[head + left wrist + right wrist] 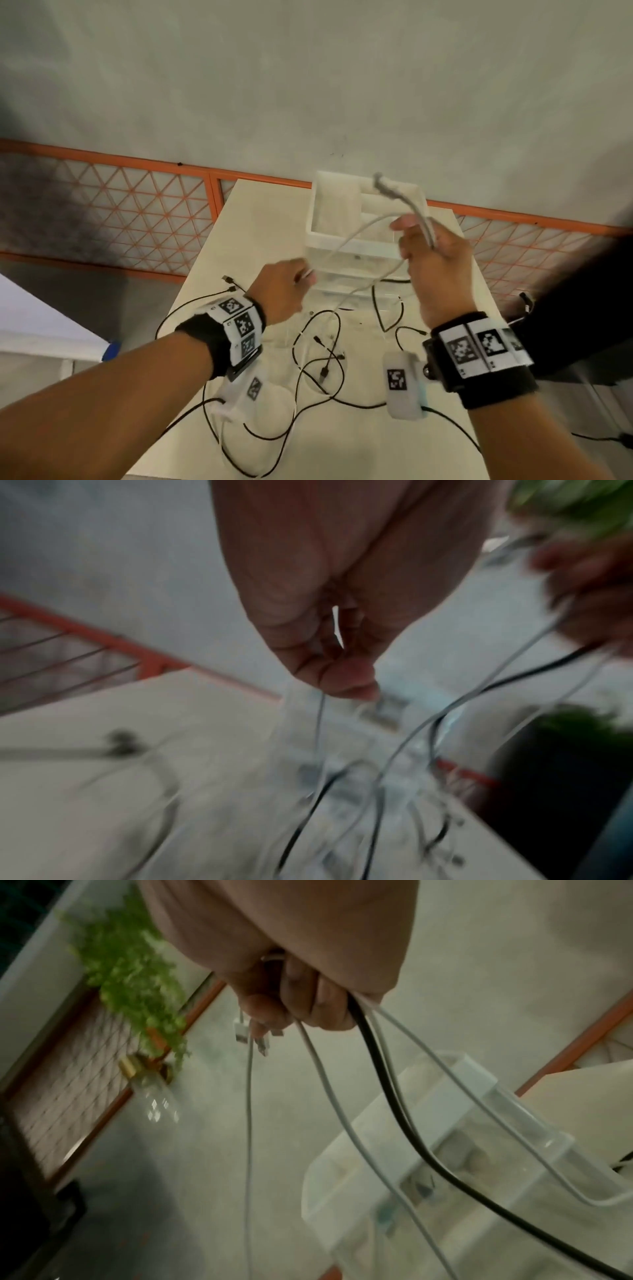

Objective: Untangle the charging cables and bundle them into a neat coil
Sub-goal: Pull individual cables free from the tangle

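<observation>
White cables [356,236] bunched in right grip [435,253], left grip [284,291] pinching one, above clear bin [318,236].

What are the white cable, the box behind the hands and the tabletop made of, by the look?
White cable: smooth matte jacket, bends in soft loops, so probably rubbery plastic.
Box: clear walls with an opaque white rim, likely rigid plastic; the table shows through its walls.
Tabletop: flat cream, low sheen, no grain; maybe laminate or painted board, hard to tell.
</observation>
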Action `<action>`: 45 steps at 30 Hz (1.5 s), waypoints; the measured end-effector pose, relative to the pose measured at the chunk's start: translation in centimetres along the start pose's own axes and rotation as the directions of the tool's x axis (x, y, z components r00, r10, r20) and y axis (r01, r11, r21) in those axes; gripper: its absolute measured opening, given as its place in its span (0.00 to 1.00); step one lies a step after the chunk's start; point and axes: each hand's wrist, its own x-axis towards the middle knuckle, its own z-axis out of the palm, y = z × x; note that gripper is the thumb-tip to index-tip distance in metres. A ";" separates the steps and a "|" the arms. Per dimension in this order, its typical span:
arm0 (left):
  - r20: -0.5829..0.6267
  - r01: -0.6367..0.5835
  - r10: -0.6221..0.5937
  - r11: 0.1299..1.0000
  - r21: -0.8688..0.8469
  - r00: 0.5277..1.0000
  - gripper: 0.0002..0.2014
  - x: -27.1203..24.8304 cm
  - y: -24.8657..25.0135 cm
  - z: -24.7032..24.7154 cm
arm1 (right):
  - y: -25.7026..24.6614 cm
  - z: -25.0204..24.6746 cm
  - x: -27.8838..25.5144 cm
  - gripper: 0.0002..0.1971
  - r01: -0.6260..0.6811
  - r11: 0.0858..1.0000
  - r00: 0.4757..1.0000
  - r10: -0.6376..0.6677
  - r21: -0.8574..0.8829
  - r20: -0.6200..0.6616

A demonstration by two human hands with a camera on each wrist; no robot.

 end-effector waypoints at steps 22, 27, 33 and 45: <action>-0.079 -0.162 0.184 0.960 0.228 0.980 0.12 -1.0 4.2 -1.3 | 2.5 3.5 -4.5 0.16 -0.110 0.955 0.884 0.220 -0.274 0.413; -0.094 -0.287 0.304 0.944 0.162 0.948 0.12 -2.6 3.6 -0.8 | 1.9 3.0 -5.2 0.20 -0.170 0.974 0.829 0.224 -0.151 0.512; -0.194 -0.132 0.143 0.989 0.069 0.971 0.20 -2.4 0.3 -0.3 | 2.0 1.2 -4.7 0.08 -0.108 0.991 0.918 0.131 -0.082 0.373; -0.022 -0.376 0.379 0.924 0.068 0.925 0.09 -2.5 1.8 -0.9 | 2.8 0.9 -4.8 0.16 -0.348 0.935 0.825 0.339 -0.066 0.452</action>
